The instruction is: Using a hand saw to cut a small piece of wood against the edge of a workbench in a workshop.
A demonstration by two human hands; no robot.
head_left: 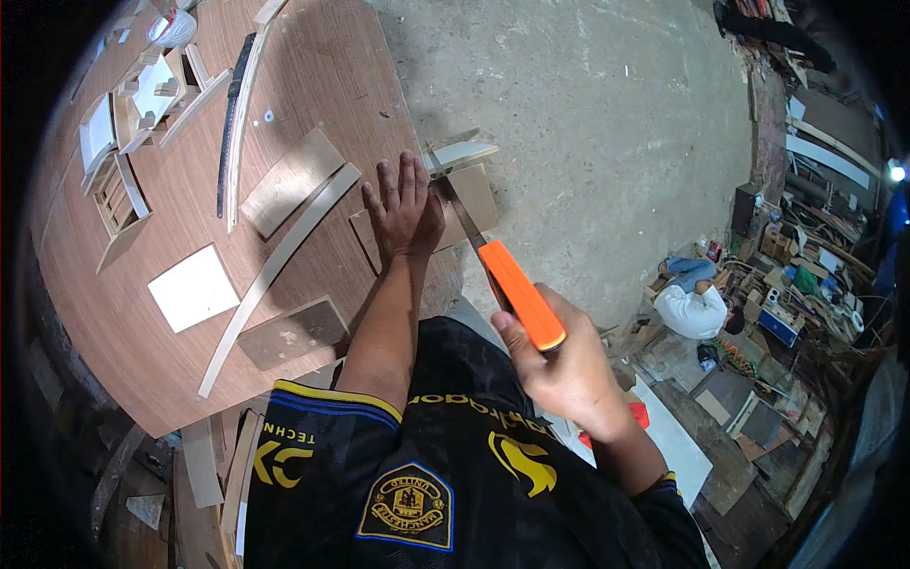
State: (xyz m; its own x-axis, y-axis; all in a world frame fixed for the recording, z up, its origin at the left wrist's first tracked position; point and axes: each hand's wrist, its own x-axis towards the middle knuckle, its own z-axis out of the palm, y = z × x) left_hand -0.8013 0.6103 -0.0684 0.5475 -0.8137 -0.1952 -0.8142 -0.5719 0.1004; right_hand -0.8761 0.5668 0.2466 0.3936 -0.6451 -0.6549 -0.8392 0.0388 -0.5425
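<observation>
In the head view, the left hand [403, 204] lies flat, palm down, its fingers [408, 175] spread slightly apart and pressing on a small rectangular piece of brown plywood [474, 194] at the right edge of the large rounded brown wooden surface [85, 284]. The plywood piece juts out past that edge, over the grey concrete floor [588, 114].

The right hand [559, 365] has its fingers clamped around the bright orange handle of a hand saw [519, 294]. The saw's thin grey metal blade [455, 204] runs up and to the left from the handle, passes just beside the thumb side of the left hand, and meets the plywood piece close to the fingertips. A pale offcut strip [464, 152] lies just beyond the blade tip.

On the surface to the left of the hand lie a long curved pale wooden strip [275, 270], a white square panel [192, 287], 2 flat brown rectangular boards [289, 182] and [292, 334], and a long dark curved strip [232, 123]. Farther back is a cluster of small pale wooden frame parts [142, 104].

Far right, well apart from the work, another person in a white top [692, 308] crouches on the floor among scattered boxes and wood scraps [787, 284].
</observation>
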